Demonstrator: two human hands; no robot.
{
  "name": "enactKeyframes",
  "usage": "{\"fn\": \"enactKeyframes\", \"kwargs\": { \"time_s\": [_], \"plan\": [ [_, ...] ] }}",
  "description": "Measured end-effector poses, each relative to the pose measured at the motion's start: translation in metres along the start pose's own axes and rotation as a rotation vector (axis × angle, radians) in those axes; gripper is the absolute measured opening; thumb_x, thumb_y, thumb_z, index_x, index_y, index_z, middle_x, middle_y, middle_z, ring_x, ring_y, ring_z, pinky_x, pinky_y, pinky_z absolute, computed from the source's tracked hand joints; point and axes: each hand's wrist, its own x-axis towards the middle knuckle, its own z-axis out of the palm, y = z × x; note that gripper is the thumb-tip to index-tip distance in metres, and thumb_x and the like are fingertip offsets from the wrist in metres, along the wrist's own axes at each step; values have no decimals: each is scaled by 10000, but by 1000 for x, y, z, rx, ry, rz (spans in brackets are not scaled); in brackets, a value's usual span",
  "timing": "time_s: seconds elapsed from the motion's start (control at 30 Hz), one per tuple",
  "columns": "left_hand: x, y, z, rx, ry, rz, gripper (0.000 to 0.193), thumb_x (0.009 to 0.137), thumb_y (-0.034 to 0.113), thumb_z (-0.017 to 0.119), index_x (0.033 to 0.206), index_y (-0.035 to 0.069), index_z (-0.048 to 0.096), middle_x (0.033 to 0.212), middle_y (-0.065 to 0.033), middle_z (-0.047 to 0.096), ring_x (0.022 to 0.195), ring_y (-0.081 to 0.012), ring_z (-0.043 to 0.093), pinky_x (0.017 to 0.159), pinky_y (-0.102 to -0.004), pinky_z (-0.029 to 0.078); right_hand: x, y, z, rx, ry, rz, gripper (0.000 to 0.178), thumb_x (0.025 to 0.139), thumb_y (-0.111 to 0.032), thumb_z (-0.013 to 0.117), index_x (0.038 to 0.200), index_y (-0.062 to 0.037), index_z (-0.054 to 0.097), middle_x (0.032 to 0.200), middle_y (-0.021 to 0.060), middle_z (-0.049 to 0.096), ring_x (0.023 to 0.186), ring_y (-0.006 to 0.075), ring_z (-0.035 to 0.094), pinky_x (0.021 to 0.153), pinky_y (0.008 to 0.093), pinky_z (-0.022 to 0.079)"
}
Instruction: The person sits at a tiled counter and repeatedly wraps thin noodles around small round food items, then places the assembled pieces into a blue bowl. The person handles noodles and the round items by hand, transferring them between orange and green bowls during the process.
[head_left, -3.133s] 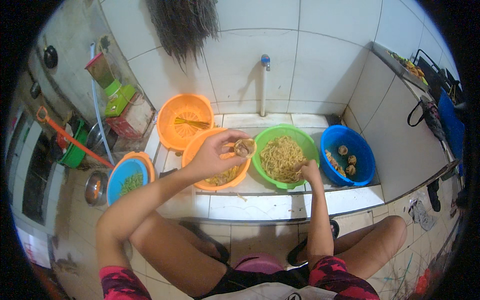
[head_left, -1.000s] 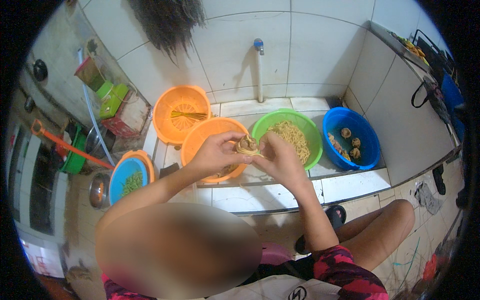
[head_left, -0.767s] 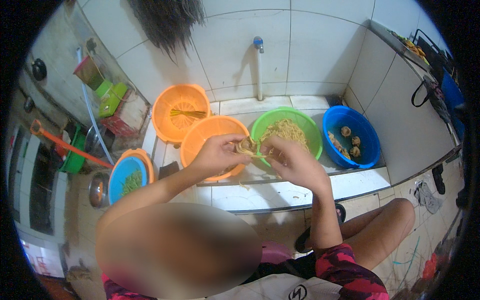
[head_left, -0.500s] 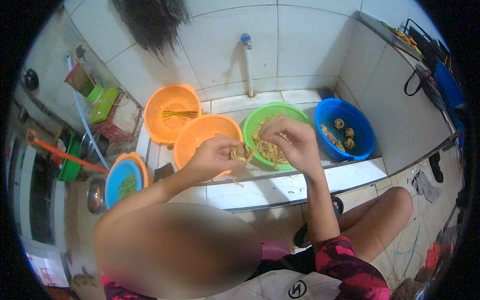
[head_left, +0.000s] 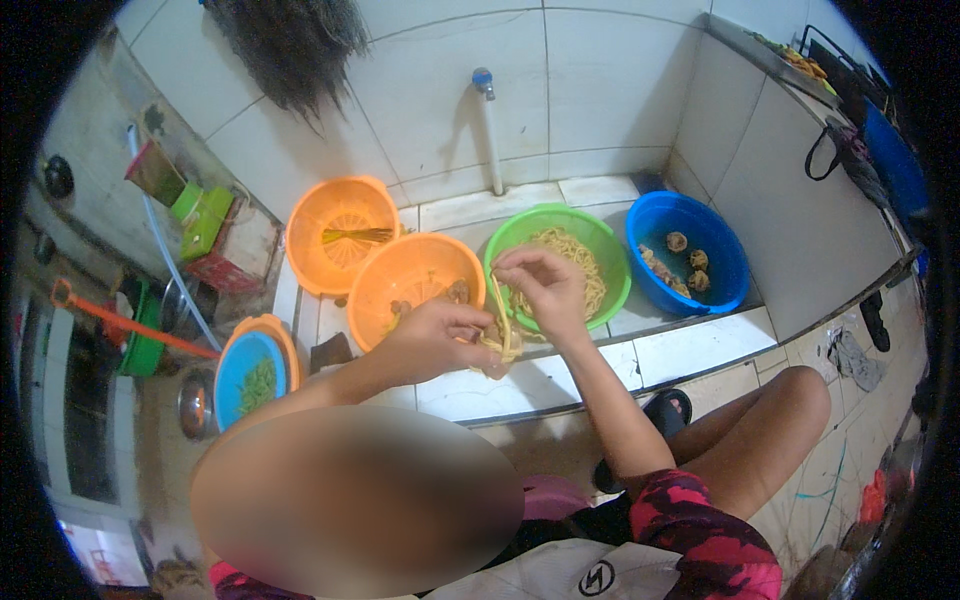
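Observation:
My left hand point(head_left: 435, 340) is closed on a small bundle of noodles point(head_left: 506, 350) in front of the nearer orange basin. Between the pinched fingertips of my right hand point(head_left: 548, 290), noodle strands point(head_left: 500, 298) hang down to that bundle. Loose yellowish noodles point(head_left: 580, 255) fill the green basin point(head_left: 621, 290) just beyond my right hand. Brownish chunks point(head_left: 458, 291) lie in the nearer orange basin point(head_left: 410, 250), partly hidden by my left hand. Several noodle-wrapped balls point(head_left: 677, 242) sit in the blue basin point(head_left: 735, 235) on the right.
A second orange basin point(head_left: 300, 255) holds thin yellowish sticks point(head_left: 358, 236). At left, a light blue basin point(head_left: 228, 375) contains chopped greens point(head_left: 258, 382). A pipe with a blue tap point(head_left: 484, 85) rises by the tiled wall. The white-tiled ledge point(head_left: 700, 345) runs along the front.
My right hand has moved left and down from over the green basin to beside my left hand, drawing noodle strands to the bundle. My left hand has shifted slightly nearer me.

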Motion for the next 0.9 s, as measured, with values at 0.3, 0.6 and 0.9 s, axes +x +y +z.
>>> {"fn": "enactKeyframes", "kwargs": {
  "time_s": [0.3,0.6,0.9],
  "plan": [
    [-1,9,-13,-206,198,72,407,854,49,700,1223,-24,544,1113,-92,652,1032,-154,633,859,-285,531,0,22,0,-163,111,80,103,826,19,650,922,38,683,814,73,693,743,113,645,689,247,508],
    [1,-5,-31,-304,501,161,405,859,109,713,1197,-40,547,1038,-90,649,934,-129,640,763,-261,534,-25,7,24,-530,-319,20,137,870,-50,616,976,16,675,872,160,675,744,268,662,683,336,519],
    [0,-18,-37,221,585,242,443,799,70,758,1190,-31,577,1103,-91,636,957,-135,628,834,-290,544,-16,-70,19,-808,-531,-146,145,851,-113,621,963,-24,641,878,163,636,815,358,635,697,431,514]
  ]
}}
